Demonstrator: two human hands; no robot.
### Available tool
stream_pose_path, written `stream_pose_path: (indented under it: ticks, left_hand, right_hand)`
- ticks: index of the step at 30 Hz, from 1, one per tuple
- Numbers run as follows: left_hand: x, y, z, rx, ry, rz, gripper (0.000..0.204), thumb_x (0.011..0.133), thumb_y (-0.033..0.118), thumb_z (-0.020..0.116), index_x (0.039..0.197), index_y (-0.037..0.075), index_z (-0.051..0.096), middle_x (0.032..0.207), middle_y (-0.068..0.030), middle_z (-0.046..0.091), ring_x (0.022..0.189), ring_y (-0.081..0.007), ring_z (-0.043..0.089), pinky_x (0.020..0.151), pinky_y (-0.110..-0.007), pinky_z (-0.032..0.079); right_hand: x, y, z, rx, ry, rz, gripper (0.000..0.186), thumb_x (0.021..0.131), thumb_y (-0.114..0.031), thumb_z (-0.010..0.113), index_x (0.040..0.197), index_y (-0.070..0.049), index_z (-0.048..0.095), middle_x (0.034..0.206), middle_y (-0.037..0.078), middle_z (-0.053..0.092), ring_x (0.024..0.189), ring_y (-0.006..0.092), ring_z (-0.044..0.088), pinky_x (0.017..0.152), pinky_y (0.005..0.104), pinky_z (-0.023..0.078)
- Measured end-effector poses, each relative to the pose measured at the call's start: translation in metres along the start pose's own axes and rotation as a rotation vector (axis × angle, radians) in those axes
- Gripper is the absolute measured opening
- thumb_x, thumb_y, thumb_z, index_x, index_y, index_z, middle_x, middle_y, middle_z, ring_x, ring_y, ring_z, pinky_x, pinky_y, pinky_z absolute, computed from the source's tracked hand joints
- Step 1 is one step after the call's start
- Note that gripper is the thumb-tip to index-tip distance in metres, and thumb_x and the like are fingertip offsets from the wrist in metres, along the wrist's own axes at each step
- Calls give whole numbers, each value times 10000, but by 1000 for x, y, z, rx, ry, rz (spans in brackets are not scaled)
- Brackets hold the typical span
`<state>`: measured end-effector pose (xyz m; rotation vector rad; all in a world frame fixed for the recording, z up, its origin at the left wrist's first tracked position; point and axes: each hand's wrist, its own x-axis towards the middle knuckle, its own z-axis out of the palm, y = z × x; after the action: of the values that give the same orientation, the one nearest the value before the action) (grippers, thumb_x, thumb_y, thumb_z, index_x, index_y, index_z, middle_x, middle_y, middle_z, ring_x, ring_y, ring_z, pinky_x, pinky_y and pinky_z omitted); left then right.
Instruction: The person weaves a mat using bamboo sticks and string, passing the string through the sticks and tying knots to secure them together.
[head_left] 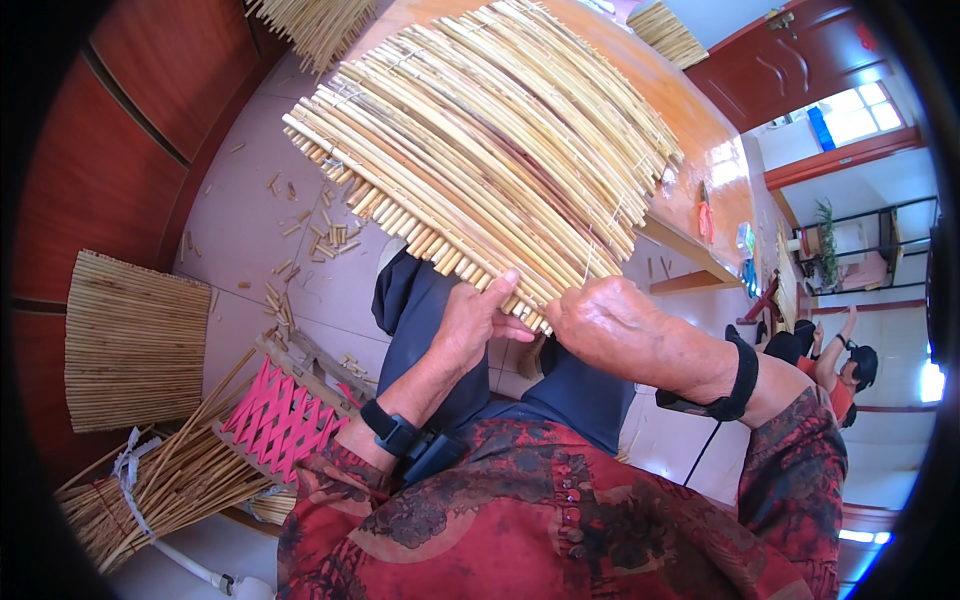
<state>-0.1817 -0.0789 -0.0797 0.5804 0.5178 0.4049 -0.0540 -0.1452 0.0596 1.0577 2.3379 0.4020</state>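
Observation:
A mat of pale, dry reed stalks [480, 150], bound side by side with thin string, slopes from the table down toward my lap. At its near edge, my left hand [475, 322] pinches the cut stalk ends, thumb on top and fingers below. My right hand [607, 318] is closed at the mat's near right corner, its back turned up. Thin pale string [590, 262] runs over the stalks just above that hand. The right fingertips are hidden, so what they hold cannot be made out.
An orange-brown table [725, 170] carries red-handled pliers [705, 215]. Short reed offcuts [330, 238] litter the floor. On the left are another reed mat [138, 342], a pink-strapped stool [285, 415] and a tied reed bundle [130, 505]. A co-worker [845, 375] is at far right.

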Motion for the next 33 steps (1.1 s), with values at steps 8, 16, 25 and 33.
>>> stream_pose_path:
  ticks: [8, 16, 25, 33]
  left_hand:
    - [-1, 2, 3, -7, 17, 7, 443, 887, 285, 515, 1095, -104, 480, 874, -187, 616, 633, -201, 637, 535, -284, 557]
    - [1, -3, -3, 25, -11, -2, 445, 877, 340, 524, 1083, -55, 512, 878, -151, 623, 679, -195, 640, 609, -350, 563]
    - [2, -3, -2, 35, -16, 11, 438, 880, 334, 520, 1073, -59, 515, 876, -149, 625, 686, -194, 640, 603, -341, 558]
    - [2, -2, -1, 41, -8, 19, 429, 889, 330, 499, 1069, -60, 517, 874, -150, 628, 689, -195, 643, 599, -339, 557]
  right_hand:
    - [1, 1, 14, -48, 96, 3, 88, 688, -139, 524, 641, -112, 455, 529, 13, 461, 490, 109, 523, 413, 237, 362]
    - [2, -3, -4, -159, -17, 2, 64, 684, -106, 530, 659, -95, 472, 544, 34, 487, 509, 149, 551, 431, 256, 398]
    - [-1, -6, 16, 251, 4, 115, 34, 695, -84, 532, 691, -63, 505, 571, 75, 531, 523, 197, 587, 448, 290, 451]
    - [-1, -6, 19, 317, 58, 135, 44, 692, -83, 533, 697, -46, 510, 575, 94, 536, 521, 212, 585, 455, 297, 456]
